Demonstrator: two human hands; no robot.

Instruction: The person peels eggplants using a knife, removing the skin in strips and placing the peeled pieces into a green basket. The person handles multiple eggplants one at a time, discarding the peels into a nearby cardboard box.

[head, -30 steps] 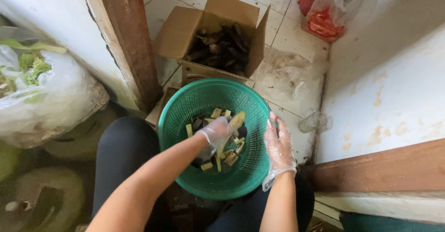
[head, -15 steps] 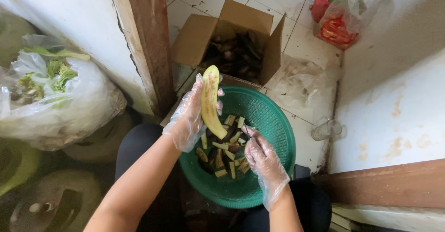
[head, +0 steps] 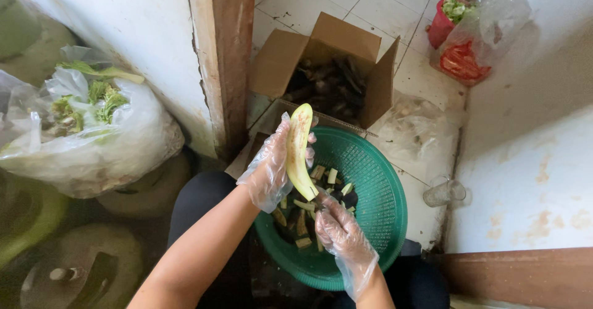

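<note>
Head view: peeled pale-yellow banana (head: pixel 299 150) upright in gloved left hand (head: pixel 272 170).

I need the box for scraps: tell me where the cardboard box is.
In the head view the open cardboard box sits on the tiled floor at upper centre, just beyond the green basket, right of the wooden post.

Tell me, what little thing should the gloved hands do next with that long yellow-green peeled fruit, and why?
Probably slice its lower tip off: the left hand holds the long yellow-green peeled fruit upright over the green plastic basket of cut pieces, with the right hand at its bottom end.
</note>
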